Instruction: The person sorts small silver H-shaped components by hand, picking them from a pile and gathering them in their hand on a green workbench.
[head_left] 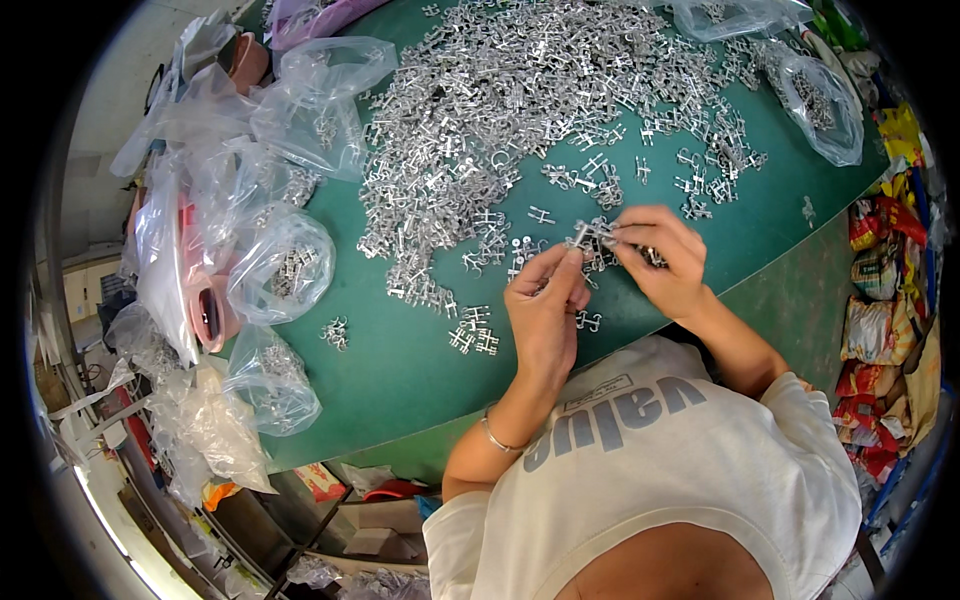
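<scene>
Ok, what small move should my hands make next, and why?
Perhaps steady the small silvery metal fitting with your left hand and nudge it slightly with your right hand: the fingers of both meet at it, so a fine adjustment seems more sensible than reaching for another from the loose heap on the green tabletop.

Left hand point(546, 308) and right hand point(670, 260) close together, both in fingertip pinches.
</scene>
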